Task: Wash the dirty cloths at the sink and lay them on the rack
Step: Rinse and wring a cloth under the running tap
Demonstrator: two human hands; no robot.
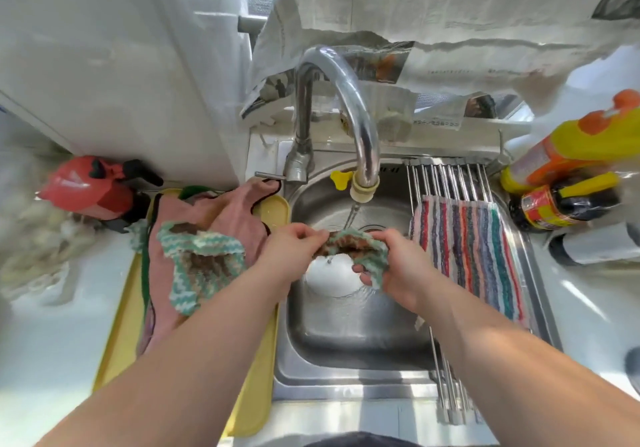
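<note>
Over the steel sink (346, 339), my left hand (291, 249) and my right hand (401, 266) both grip a crocheted green-and-brown cloth (349, 244), stretched between them under a thin stream from the tap (349, 114). A second crocheted green-and-brown cloth (199, 263) lies on a pink cloth (239, 218) in the yellow tray (263, 370) left of the sink. A striped towel (474, 259) is spread on the metal roll-up rack (446, 180) across the sink's right side. A white bowl (332, 278) sits in the sink below my hands.
A red object with black handles (90, 187) stands at the back left. A yellow-and-orange bottle (581, 148) and a dark bottle (568, 204) lie on the right counter. Newspaper covers the wall behind the tap.
</note>
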